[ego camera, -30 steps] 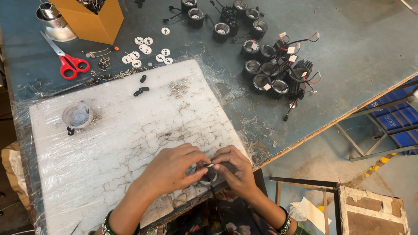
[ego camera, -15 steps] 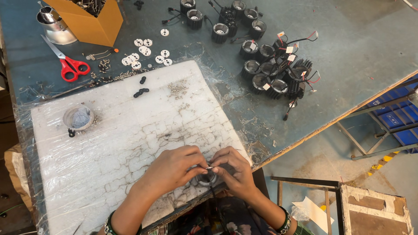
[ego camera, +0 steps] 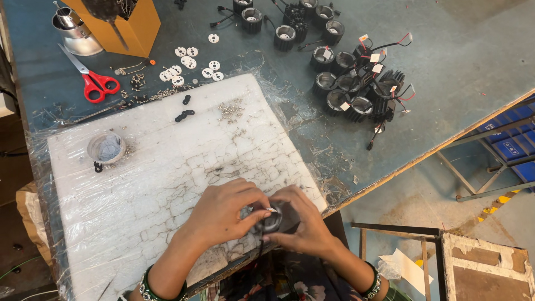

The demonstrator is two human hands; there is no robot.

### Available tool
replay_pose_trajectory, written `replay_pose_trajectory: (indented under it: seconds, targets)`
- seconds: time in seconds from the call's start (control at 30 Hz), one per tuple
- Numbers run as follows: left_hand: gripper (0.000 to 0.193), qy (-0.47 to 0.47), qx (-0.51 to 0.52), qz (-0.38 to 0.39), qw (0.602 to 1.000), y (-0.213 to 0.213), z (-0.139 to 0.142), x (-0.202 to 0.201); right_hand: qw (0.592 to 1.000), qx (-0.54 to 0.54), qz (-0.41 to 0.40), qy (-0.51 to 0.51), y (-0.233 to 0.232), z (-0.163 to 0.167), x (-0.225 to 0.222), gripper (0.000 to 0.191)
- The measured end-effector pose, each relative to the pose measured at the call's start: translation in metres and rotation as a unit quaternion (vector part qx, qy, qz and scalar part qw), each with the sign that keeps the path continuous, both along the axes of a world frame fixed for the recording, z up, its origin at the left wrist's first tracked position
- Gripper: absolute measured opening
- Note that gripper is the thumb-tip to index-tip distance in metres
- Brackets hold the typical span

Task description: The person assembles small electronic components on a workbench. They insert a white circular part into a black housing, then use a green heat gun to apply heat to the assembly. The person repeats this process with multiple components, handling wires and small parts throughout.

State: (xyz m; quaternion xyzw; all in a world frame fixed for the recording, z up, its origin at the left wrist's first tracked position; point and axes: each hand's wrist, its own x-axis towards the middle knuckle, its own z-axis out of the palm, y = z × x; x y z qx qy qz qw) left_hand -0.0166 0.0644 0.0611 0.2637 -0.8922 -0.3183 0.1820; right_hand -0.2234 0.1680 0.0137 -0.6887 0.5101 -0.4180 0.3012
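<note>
Both the left hand (ego camera: 220,214) and right hand (ego camera: 301,226) are gripping the small black lamp housing (ego camera: 270,222) between clenched fingers (ego camera: 253,214), while the round cup (ego camera: 106,148) is holding grey material.

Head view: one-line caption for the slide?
Left hand and right hand hold a small black round part over a cracked white board, more black parts piled beyond.

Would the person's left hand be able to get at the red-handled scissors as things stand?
Probably not at once: the left hand and right hand both grip a small black fitting, and the scissors lie across the white board.
</note>
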Motion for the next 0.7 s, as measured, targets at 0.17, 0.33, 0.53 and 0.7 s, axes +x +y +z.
replay_pose_trajectory:
  seconds: [0.17, 0.33, 0.53, 0.7]
  targets:
    - [0.014, 0.008, -0.010, 0.033, 0.999, 0.000, -0.004, -0.001, 0.995, -0.033, -0.091, 0.024, 0.002, -0.004, 0.016, 0.072]
    - [0.017, -0.005, -0.038, 0.049, 0.998, 0.000, -0.008, -0.001, 0.997, -0.046, -0.061, 0.020, -0.001, -0.004, 0.013, 0.067]
    - [0.018, -0.071, 0.049, 0.108, 0.990, -0.003, -0.010, -0.009, 1.000, -0.003, 0.005, 0.026, -0.014, 0.003, 0.002, 0.066]
    - [0.020, 0.024, 0.130, 0.124, 0.983, -0.004, -0.010, -0.004, 0.999, 0.026, 0.016, 0.012, -0.015, 0.009, -0.003, 0.071]
